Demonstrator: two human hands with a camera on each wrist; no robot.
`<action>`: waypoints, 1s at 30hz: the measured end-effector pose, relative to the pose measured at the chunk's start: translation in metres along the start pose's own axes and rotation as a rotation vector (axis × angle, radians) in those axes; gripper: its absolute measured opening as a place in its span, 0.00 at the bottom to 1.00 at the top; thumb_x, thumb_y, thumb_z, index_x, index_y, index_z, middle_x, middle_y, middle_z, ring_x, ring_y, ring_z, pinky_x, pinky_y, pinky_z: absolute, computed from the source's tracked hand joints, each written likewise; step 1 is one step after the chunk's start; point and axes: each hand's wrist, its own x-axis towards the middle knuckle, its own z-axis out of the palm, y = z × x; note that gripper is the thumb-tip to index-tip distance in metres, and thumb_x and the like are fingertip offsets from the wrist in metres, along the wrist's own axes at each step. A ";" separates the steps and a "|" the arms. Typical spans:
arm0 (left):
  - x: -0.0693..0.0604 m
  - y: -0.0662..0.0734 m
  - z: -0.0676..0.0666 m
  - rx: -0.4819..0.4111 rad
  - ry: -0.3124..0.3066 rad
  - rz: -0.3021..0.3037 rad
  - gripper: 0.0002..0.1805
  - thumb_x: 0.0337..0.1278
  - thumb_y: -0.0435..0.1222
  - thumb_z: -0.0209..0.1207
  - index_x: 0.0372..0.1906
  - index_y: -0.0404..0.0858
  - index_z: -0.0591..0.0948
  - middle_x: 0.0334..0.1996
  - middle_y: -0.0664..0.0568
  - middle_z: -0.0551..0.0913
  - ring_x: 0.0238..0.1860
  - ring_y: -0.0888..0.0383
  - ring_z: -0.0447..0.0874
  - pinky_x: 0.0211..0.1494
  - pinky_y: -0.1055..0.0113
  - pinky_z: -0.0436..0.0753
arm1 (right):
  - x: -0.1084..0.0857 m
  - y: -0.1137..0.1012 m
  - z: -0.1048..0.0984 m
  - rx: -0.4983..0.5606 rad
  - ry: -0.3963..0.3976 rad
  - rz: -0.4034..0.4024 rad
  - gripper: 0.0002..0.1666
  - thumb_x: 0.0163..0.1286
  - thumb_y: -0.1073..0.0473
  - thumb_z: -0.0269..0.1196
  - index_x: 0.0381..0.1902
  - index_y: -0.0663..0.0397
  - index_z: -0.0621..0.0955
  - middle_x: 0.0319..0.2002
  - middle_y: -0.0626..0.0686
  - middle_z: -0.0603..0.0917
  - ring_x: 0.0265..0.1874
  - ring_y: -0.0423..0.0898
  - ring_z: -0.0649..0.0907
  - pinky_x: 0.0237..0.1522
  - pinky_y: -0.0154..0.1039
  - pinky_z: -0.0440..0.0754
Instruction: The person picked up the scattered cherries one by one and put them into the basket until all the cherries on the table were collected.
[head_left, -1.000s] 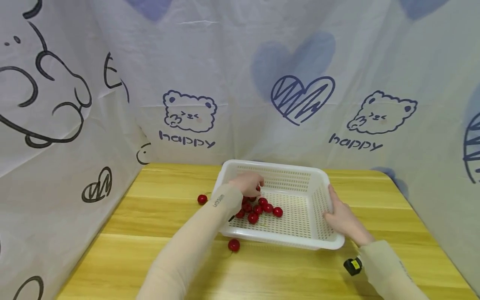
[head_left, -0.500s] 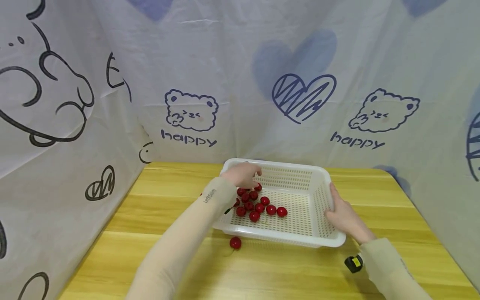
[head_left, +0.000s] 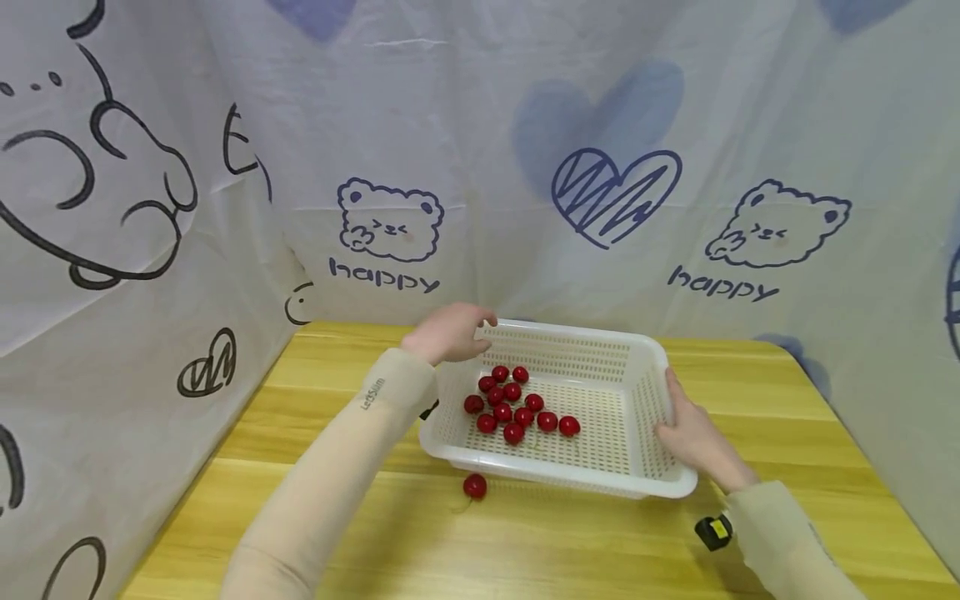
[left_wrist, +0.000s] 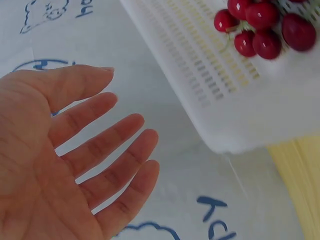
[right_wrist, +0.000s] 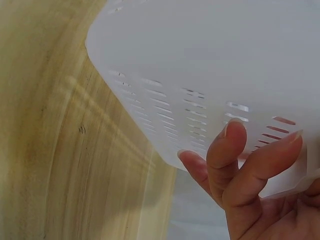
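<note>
A white perforated plastic basket [head_left: 555,472] stands on the table, with several red cherries [head_left: 523,416] grouped on its left half. My left hand [head_left: 450,333] hovers over the basket's back left corner. In the left wrist view, the palm of that hand [left_wrist: 75,150] shows bare, its fingers spread and touching nothing, apart from the basket wall [left_wrist: 225,120]. At the basket's right side, my right hand [head_left: 693,437] grips the wall, thumb toward the inside. Its curled fingers press the outer wall [right_wrist: 200,55] in the right wrist view.
One loose cherry [head_left: 475,487] with a stem lies on the wooden table [head_left: 570,550] in front of the basket. A printed cloth [head_left: 495,167] hangs behind and along the sides. A small black box with a yellow label [head_left: 713,532] sits by my right wrist.
My left hand has risen from the cherries and moved left and back, uncovering more of them. The right hand keeps its hold on the basket. The left forearm now hides the loose cherry at left.
</note>
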 end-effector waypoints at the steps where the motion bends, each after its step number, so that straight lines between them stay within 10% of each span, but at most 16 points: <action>1: -0.002 -0.003 -0.001 -0.003 0.009 -0.007 0.23 0.67 0.40 0.60 0.65 0.40 0.77 0.63 0.44 0.81 0.63 0.47 0.79 0.69 0.52 0.78 | 0.000 0.000 0.000 -0.003 0.000 -0.001 0.56 0.67 0.68 0.50 0.78 0.60 0.27 0.71 0.86 0.52 0.40 0.64 0.88 0.30 0.44 0.90; 18: -0.036 -0.067 0.018 -0.045 0.184 -0.096 0.24 0.69 0.35 0.56 0.68 0.38 0.74 0.68 0.43 0.76 0.70 0.42 0.73 0.73 0.44 0.73 | 0.000 0.002 -0.002 -0.003 0.003 -0.008 0.56 0.67 0.68 0.51 0.78 0.62 0.27 0.69 0.87 0.54 0.37 0.62 0.88 0.28 0.44 0.89; 30: -0.056 -0.097 0.063 -0.025 0.133 -0.136 0.30 0.64 0.34 0.62 0.71 0.37 0.71 0.70 0.40 0.73 0.68 0.39 0.74 0.70 0.42 0.75 | 0.000 0.000 -0.002 -0.010 -0.004 0.012 0.56 0.67 0.67 0.50 0.78 0.60 0.27 0.69 0.87 0.54 0.35 0.58 0.89 0.28 0.44 0.89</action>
